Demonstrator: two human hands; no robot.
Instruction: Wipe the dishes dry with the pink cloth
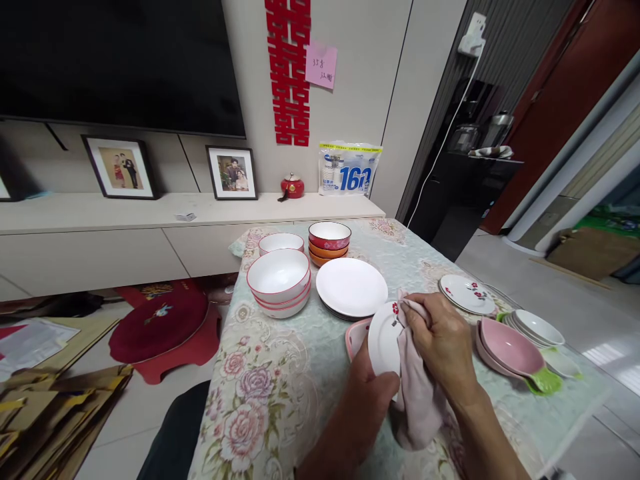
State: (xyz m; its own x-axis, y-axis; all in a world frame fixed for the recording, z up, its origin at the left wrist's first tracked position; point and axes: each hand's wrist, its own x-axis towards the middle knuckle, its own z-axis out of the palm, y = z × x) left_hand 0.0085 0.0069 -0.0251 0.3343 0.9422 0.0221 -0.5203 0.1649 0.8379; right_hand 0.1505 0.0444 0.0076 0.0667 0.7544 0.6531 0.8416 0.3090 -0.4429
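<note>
My left hand (373,393) grips the lower edge of a small white plate (384,337) with a red flower print, held tilted above the table. My right hand (443,343) presses a pale pink cloth (419,393) against the plate's right side; the cloth hangs down below the hand. Just behind the plate, a pink-rimmed dish (356,335) lies on the floral tablecloth (270,380).
A stack of white plates (351,287), red-rimmed white bowls (279,277), another bowl (281,243) and red and orange bowls (329,241) stand farther back. On the right are a flowered plate (466,293), pink dishes (510,347) and white saucers (537,327). A red stool (160,327) stands left.
</note>
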